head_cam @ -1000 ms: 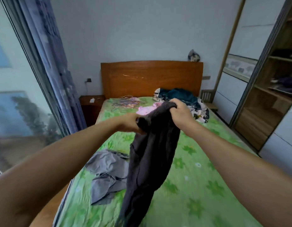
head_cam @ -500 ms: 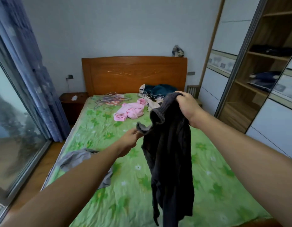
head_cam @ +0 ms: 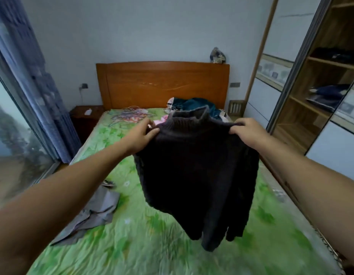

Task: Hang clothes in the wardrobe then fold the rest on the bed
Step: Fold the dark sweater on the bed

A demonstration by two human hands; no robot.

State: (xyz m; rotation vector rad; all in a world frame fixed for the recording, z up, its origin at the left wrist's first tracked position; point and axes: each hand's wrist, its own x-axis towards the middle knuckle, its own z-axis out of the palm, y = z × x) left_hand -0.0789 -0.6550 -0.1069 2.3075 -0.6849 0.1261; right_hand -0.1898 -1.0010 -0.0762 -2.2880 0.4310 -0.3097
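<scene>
Now held: one dark sweater [head_cam: 196, 171], spread between your hands, hanging above the bed [head_cam: 152, 245].
Left hand [head_cam: 141, 135]: pinches one shoulder.
Right hand [head_cam: 249, 133]: grips the other shoulder.
On bed: one grey garment [head_cam: 96, 211], one clothes pile [head_cam: 192, 104], hangers [head_cam: 128, 116] too tangled to count.

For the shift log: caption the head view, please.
A dark sweater, held by its shoulders in left hand and right hand, above the green bed.

Dark sweater [head_cam: 196, 171] now full-width by its shoulders, formerly bunched.
</scene>
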